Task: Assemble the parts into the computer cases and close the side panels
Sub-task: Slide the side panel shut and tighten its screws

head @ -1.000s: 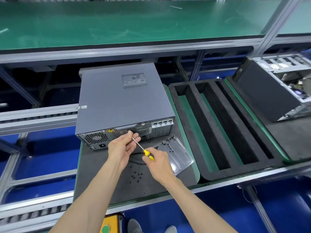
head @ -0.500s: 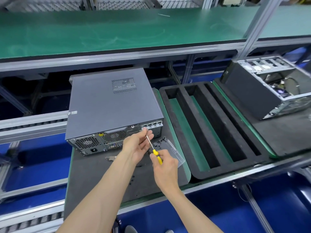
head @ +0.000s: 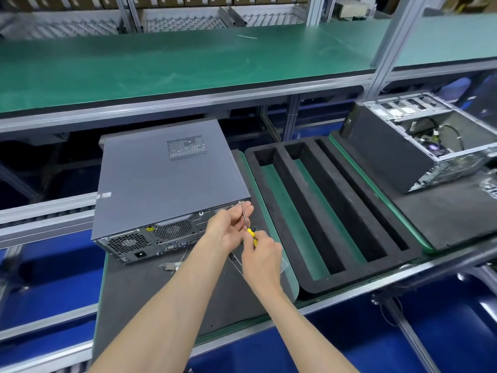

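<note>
A closed grey computer case lies flat on a dark mat, its rear ports facing me. My right hand grips the yellow handle of a small screwdriver, whose tip meets the case's rear upper right corner. My left hand holds the screwdriver's metal shaft between its fingers, right at the case's back panel. A second computer case stands open at the right, wires and drive bays visible inside.
A black foam tray with three long slots sits between the two cases. A small metal bracket lies on the mat before the closed case. A clear plastic piece lies under my right hand. A green shelf runs overhead.
Both hands with the screwdriver have moved rightward along the case's rear, from the middle ports to its right corner. The view has also shifted toward the right.
</note>
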